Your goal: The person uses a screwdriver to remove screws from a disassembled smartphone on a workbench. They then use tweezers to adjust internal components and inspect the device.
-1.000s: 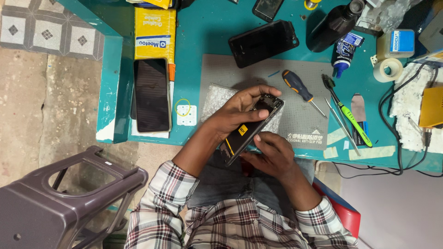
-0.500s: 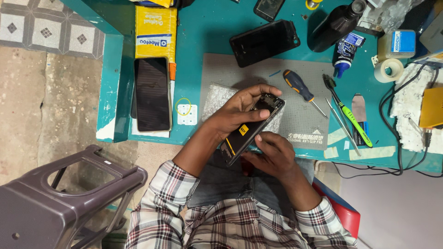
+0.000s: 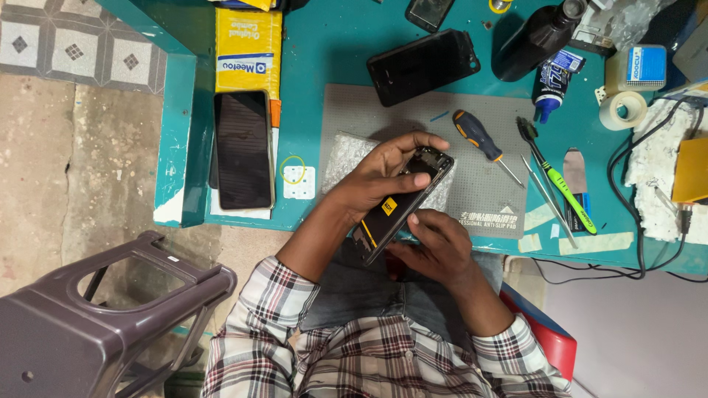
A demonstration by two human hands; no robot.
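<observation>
The person wears a checked shirt (image 3: pixel 383 361) with red, white, black and grey squares. Both sleeves are rolled up near the elbows, so the arms are bare. The left hand (image 3: pixel 376 177) and right hand (image 3: pixel 435 247) wear no gloves. Grey-blue jeans (image 3: pixel 369 291) cover the lap.

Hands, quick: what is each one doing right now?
Left hand: closed around the opened phone, holding it.
Right hand: fingers curled, thumb touching the phone's edge.

1. Table (image 3: pixel 332 66) – teal.
2. Mat (image 3: pixel 479 184) – grey.
3. Opened phone (image 3: pixel 402 206) – black inside, with a yellow label.
4. Screwdriver (image 3: pixel 476 135) – black and orange handle.
5. Shirt (image 3: pixel 369 354) – plaid in white, red, dark.
6. Stool (image 3: pixel 96 324) – purple-grey.
</observation>
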